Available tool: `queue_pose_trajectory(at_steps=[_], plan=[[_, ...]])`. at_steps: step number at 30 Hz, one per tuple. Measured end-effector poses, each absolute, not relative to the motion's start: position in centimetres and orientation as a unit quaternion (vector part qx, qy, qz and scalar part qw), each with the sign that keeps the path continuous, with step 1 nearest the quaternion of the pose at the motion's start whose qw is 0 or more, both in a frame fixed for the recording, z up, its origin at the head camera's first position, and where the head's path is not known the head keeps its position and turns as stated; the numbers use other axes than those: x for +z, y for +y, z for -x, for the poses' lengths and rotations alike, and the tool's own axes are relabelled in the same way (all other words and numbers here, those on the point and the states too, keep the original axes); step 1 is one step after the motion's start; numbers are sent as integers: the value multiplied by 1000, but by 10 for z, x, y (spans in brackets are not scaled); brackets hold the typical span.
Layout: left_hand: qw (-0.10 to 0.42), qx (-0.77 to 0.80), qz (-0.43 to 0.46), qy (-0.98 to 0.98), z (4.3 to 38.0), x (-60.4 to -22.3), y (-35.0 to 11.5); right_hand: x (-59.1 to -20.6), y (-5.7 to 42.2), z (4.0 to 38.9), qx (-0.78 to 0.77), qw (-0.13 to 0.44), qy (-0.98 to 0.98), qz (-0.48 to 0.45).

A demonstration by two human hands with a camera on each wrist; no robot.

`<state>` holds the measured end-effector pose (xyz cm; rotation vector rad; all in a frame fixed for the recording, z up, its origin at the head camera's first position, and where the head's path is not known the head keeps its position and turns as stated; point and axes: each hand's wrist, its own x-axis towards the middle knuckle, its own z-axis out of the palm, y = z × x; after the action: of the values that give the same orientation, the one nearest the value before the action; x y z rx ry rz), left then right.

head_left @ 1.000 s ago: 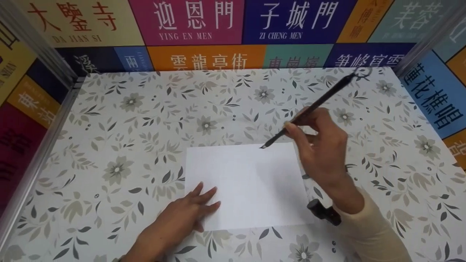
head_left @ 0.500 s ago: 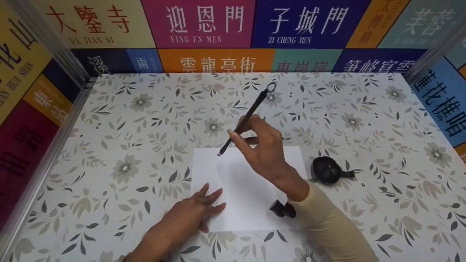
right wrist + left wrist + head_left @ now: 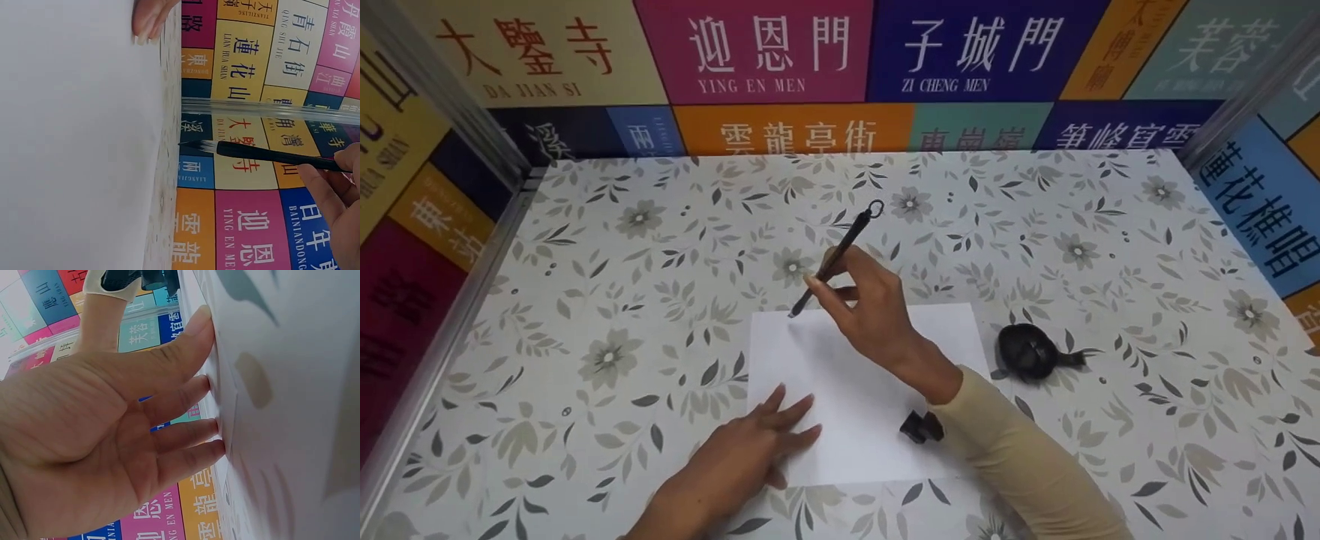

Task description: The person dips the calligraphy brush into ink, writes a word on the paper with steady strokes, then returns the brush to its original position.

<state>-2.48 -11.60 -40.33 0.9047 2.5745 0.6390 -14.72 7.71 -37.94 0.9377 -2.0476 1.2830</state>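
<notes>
My right hand [image 3: 874, 319] pinches the dark handle of a writing brush [image 3: 847, 238] between thumb and fingers. A ring loop tops the handle, which slants up to the right. In the right wrist view the bristles of the brush [image 3: 198, 146] are pale near the handle and dark at the point. That point is close over the upper left corner of a blank white sheet of paper [image 3: 862, 450]. My left hand [image 3: 742, 446] rests on the paper's lower left edge, fingers spread. The left wrist view shows its fingertips [image 3: 198, 322] pressing down, palm raised.
A black ink dish [image 3: 1026, 352] with a short handle stands right of the paper. Underneath lies a floral-patterned tabletop [image 3: 607, 420]. Colourful lettered panels [image 3: 772, 45] wall in the back and both sides. A small black device [image 3: 921, 427] sits at my right wrist.
My right hand has carried the brush left, from the paper's upper right edge to its upper left corner. The ink dish has come out from behind that arm. The left hand stays put.
</notes>
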Motion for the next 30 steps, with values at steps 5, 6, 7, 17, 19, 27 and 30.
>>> queue_pose_trajectory(at_steps=[5,6,7,17,19,27,30], plan=[[162,231,-320,905,25,-403,-114,-383,78,148,474,266,-764,-349],[162,233,-319,904,25,-403,-114,-383,78,148,474,265,-763,-350],[164,234,-317,904,25,-403,-114,-384,78,148,474,265,-763,-351],[171,226,-312,907,24,-403,-116,-389,75,148,477,258,-759,-359],[181,231,-304,906,25,-403,-116,-389,74,148,476,255,-761,-360],[192,228,-296,907,25,-403,-115,-393,72,148,481,256,-752,-370],[187,219,-302,909,26,-403,-115,-393,71,148,484,256,-749,-374]])
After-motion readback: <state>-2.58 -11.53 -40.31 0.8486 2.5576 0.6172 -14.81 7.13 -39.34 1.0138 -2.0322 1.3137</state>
